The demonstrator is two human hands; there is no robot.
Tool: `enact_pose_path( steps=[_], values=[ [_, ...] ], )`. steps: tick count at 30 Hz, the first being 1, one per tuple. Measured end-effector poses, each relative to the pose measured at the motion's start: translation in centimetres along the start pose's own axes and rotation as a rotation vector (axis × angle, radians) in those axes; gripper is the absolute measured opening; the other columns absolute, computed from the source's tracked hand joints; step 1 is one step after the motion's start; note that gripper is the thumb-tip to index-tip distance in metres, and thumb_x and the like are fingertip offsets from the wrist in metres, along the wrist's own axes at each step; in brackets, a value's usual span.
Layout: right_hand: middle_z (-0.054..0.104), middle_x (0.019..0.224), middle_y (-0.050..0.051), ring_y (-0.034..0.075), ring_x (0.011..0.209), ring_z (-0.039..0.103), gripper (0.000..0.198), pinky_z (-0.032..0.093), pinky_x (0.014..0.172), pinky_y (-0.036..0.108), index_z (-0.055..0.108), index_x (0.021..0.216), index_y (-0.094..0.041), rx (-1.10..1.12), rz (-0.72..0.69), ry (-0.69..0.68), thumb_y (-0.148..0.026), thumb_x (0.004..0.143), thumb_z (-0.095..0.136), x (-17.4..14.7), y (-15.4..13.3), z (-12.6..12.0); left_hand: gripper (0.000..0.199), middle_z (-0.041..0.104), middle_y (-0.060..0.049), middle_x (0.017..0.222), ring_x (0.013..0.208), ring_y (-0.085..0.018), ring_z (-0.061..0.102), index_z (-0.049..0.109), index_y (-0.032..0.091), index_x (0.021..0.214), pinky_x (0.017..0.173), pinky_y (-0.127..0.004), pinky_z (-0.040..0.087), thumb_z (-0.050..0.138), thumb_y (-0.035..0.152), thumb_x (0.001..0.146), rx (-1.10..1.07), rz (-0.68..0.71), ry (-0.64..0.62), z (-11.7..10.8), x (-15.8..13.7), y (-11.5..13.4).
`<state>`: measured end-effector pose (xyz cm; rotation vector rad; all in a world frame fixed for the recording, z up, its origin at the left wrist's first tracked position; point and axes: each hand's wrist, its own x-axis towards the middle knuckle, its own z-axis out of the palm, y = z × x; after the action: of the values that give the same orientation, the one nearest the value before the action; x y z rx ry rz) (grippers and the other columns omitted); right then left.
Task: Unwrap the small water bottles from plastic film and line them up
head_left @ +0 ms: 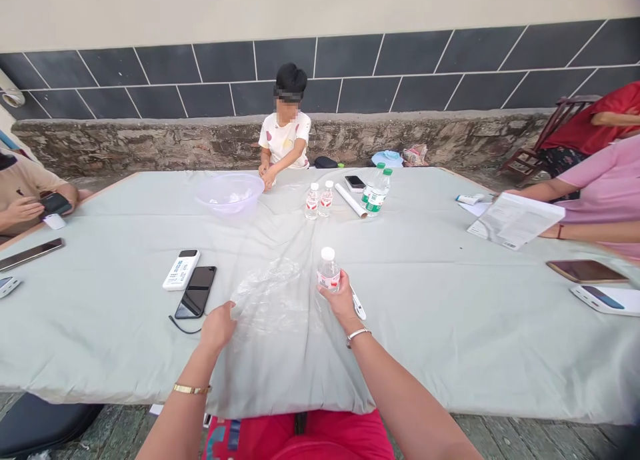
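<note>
A small clear water bottle (328, 277) with a white cap and a red-and-white label stands upright in my right hand (342, 303), whose fingers are wrapped round it. Just behind that hand, a slim white object (358, 304) is partly hidden. A crumpled sheet of clear plastic film (273, 297) lies on the grey-green tablecloth, left of the bottle. At the film's left edge my left hand (219, 325) is closed, its fingertips partly hidden against the film. A black phone (196, 292) with a wrist strap and a white power bank (181, 271) lie beyond the left hand.
Two small bottles (319, 201), a paper-like roll (351, 201), two green-capped bottles (377, 192) and a phone (355, 183) are farther back. A person (285, 137) sits opposite by a translucent purple basin (230, 195). People sit at both sides; one holds a white box (517, 220).
</note>
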<state>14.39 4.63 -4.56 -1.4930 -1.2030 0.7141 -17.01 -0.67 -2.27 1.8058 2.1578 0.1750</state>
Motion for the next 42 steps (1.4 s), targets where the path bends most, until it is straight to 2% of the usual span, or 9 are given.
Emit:
enact_pose_path(
  steps=[6,10,16,18,22,28,31,36,42],
  values=[
    [0.058,0.119,0.013,0.026,0.107,0.056,0.066,0.045,0.091,0.042,0.043,0.123,-0.017,-0.200,-0.033,-0.030,-0.042,0.065,0.064,-1.0,-0.1,-2.7,0.021,0.062,-0.016,0.115,0.123,-0.035,0.044,0.065,0.020,0.065,0.100,-0.051,0.028,0.050,0.009,0.075,0.115,0.037,0.198,-1.5,-0.6,1.0],
    [0.062,0.108,0.013,0.026,0.104,0.056,0.040,0.044,0.091,0.044,0.055,0.113,-0.017,-0.374,-0.150,0.067,-0.043,0.085,0.045,-4.7,-1.0,-4.0,0.022,0.065,-0.008,0.071,0.089,-0.028,0.061,0.054,0.021,0.054,0.097,-0.050,0.031,0.051,0.006,0.071,-0.032,0.088,0.012,-2.1,-1.3,2.6],
    [0.047,0.139,0.012,0.029,0.133,0.035,0.088,0.021,0.112,0.049,0.035,0.142,-0.022,-0.442,-0.511,-0.682,-0.048,0.066,0.071,-7.9,-5.1,0.3,0.017,0.057,0.005,0.056,0.057,-0.016,0.056,0.060,0.024,0.082,0.060,-0.026,0.041,0.063,0.017,0.067,-0.534,0.307,-0.368,-3.3,-3.4,6.1],
    [0.059,0.125,0.009,0.027,0.122,0.049,0.076,0.020,0.111,0.048,0.044,0.135,-0.024,-0.428,-0.480,-0.846,-0.040,0.066,0.073,-7.7,-6.1,1.9,0.024,0.057,0.006,0.057,0.058,-0.014,0.057,0.057,0.022,0.089,0.059,-0.026,0.043,0.067,0.025,0.068,-0.891,0.311,-0.437,-4.1,-3.9,6.8],
    [0.067,0.079,-0.002,0.014,0.071,0.059,0.017,0.042,0.081,0.028,0.063,0.089,-0.021,-0.401,-0.287,-0.862,-0.017,0.076,0.054,-8.3,-6.3,3.4,0.030,0.063,0.002,0.064,0.066,-0.014,0.064,0.052,0.020,0.076,0.071,-0.029,0.051,0.077,0.026,0.061,-1.501,-0.012,-0.162,-4.3,-3.8,7.1],
    [0.065,0.079,0.002,0.017,0.074,0.054,0.017,0.036,0.067,0.025,0.059,0.078,-0.019,-0.619,-0.285,-0.760,-0.008,0.073,0.047,-10.0,-7.2,2.6,0.026,0.066,0.001,0.066,0.066,-0.012,0.068,0.049,0.020,0.073,0.074,-0.027,0.056,0.067,0.003,0.065,-1.862,-0.453,0.205,-2.5,-3.0,7.7],
    [0.065,0.087,0.003,0.019,0.090,0.053,0.015,0.036,0.080,0.029,0.058,0.075,-0.020,-0.593,-0.351,-0.617,-0.009,0.076,0.048,-9.4,-7.7,1.9,0.021,0.066,0.001,0.068,0.067,-0.011,0.068,0.050,0.020,0.073,0.074,-0.027,0.056,0.065,0.005,0.069,-1.896,-0.417,0.216,-3.2,-3.2,7.8],
    [0.057,0.069,-0.003,0.011,0.065,0.049,0.009,0.036,0.064,0.022,0.057,0.074,-0.020,-0.400,-0.074,-0.672,-0.012,0.072,0.053,-8.2,-6.7,0.7,0.021,0.066,0.003,0.071,0.071,-0.011,0.067,0.052,0.021,0.074,0.081,-0.031,0.055,0.068,0.008,0.068,-1.940,-0.306,0.172,-5.2,-3.5,7.6],
    [0.057,0.069,-0.001,0.011,0.061,0.047,0.016,0.034,0.062,0.024,0.055,0.068,-0.018,-0.532,-0.284,-0.863,-0.018,0.082,0.048,-9.9,-7.8,-0.7,0.018,0.068,-0.001,0.085,0.090,-0.016,0.066,0.057,0.020,0.079,0.086,-0.032,0.050,0.070,0.021,0.066,-1.567,-0.189,0.527,-3.8,-2.7,7.7]
  ],
)
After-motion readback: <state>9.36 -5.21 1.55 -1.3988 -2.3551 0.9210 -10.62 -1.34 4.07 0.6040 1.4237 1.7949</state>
